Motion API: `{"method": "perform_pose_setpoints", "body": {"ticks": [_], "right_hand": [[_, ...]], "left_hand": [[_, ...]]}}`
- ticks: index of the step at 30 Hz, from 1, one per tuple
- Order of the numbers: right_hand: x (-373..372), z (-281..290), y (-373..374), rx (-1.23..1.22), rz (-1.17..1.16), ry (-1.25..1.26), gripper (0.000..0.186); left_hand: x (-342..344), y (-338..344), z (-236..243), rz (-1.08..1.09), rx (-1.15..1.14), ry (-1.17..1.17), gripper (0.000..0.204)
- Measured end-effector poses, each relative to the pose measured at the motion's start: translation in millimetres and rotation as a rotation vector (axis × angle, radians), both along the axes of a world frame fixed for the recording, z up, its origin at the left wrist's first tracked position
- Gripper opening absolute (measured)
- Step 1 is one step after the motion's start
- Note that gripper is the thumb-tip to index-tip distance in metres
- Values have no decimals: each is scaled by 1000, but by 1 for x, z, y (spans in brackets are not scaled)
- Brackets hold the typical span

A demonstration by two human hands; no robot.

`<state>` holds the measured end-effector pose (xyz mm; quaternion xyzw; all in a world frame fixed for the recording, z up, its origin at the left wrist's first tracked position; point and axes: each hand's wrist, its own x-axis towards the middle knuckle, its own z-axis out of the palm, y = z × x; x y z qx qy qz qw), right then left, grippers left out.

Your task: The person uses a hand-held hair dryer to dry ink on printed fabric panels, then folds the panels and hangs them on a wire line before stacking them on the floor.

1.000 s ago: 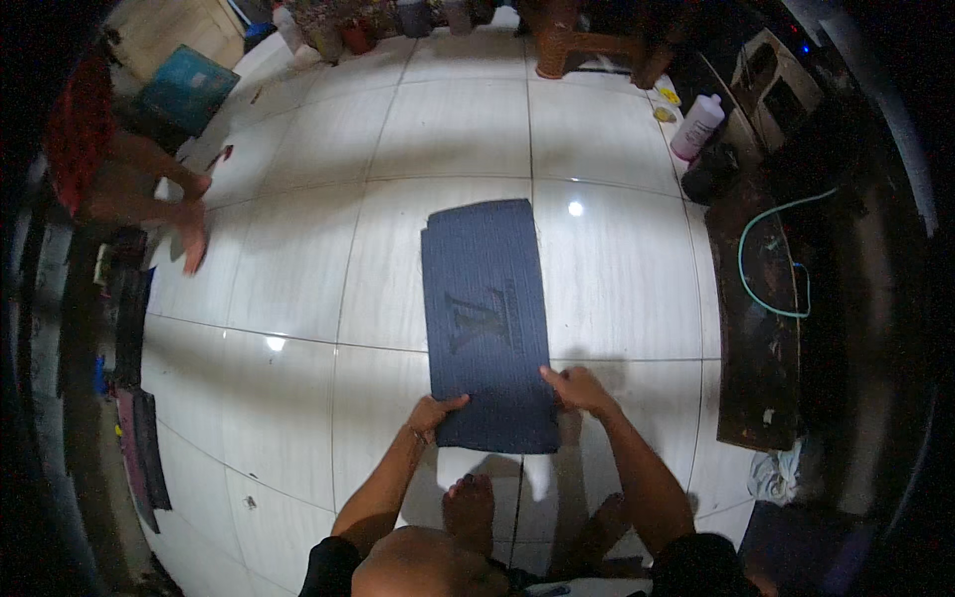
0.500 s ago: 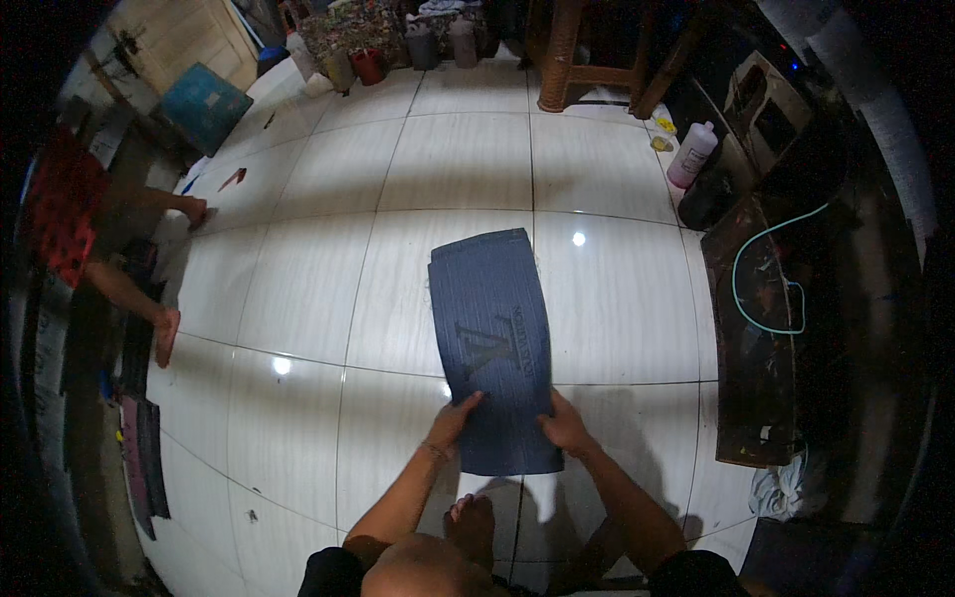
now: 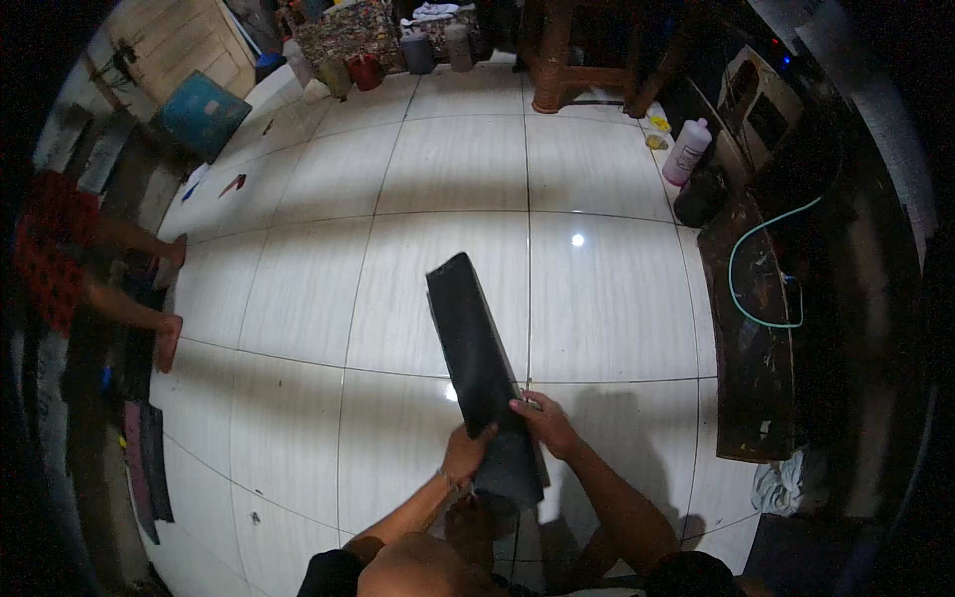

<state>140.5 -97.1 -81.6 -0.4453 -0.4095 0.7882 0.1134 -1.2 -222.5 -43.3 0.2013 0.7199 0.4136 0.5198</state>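
Note:
Both my hands grip a long, dark folded panel [image 3: 476, 348], which looks like cloth or matting. It is held tilted above the tiles, its far end leaning left. A smooth blackish face is turned up, and a thin layered edge runs along its right side. My left hand [image 3: 466, 455] is closed on the left edge near the close end, thumb on top. On the right edge, slightly farther up, my right hand [image 3: 547, 423] is closed with its thumb over the face. The fingers underneath are hidden. My bare foot [image 3: 470, 522] shows just below the panel.
Another person in red-patterned clothing [image 3: 60, 249] sits at the left, feet on the tiles. A worn wooden box [image 3: 751, 388] with a pale green cable stands at right, near a pinkish bottle [image 3: 686, 151]. Brown stool legs [image 3: 547, 75] and several containers line the far side.
The panel has turned from its wide blue-grey ribbed, printed face to a narrower dark face, and its far end has swung left and dropped. My right hand has shifted slightly left.

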Motion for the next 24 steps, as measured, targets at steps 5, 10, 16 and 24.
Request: {"method": "perform_pose_setpoints", "body": {"ticks": [5, 10, 16, 24], "right_hand": [[-8, -1, -5, -147, -34, 159, 58], [-9, 21, -19, 316, 7, 107, 59], [-22, 119, 22, 736, 38, 163, 55], [-41, 174, 73, 1044, 166, 230, 41]], "left_hand": [[42, -41, 11, -34, -31, -135, 38], [-17, 10, 12, 124, 116, -337, 35], [-36, 72, 116, 131, 425, -102, 40], [-68, 91, 101, -155, 721, 811, 39]]}}
